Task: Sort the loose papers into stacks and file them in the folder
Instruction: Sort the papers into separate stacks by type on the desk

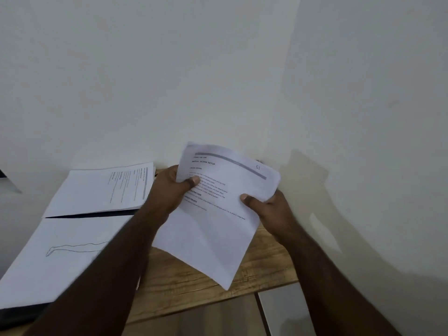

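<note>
The wooden counter [194, 284] serves as the reference landmark. The largest item on it is the open folder [21, 311], dark-edged, at the counter's left end. It carries two stacks: a near stack [60, 258] topped by a sheet with a line drawing, and a far stack [101, 190] of printed sheets, lying against the wall [218, 69]. A dark gap of folder shows between the two stacks.

The held sheaf [218, 214] of printed papers is raised above the counter's middle, to the right of the folder and clear of both stacks. Its top page shows headings and a handwritten number in the upper corner.

Step in hand, as judged: sorting. The sheaf is being read or squared before assignment to a stack. The next move calls for identifying the page type, then carrying the sheaf left over the folder and laying it flush on the matching stack without disturbing the sheets below.

The left hand [169, 190] grips the sheaf's left edge, thumb [191, 182] on the printed face, fingers curled behind. The right hand [269, 209] grips the right edge, thumb [248, 198] on top, its fingers hidden behind the paper. The sheaf bows slightly between both grips.
</note>
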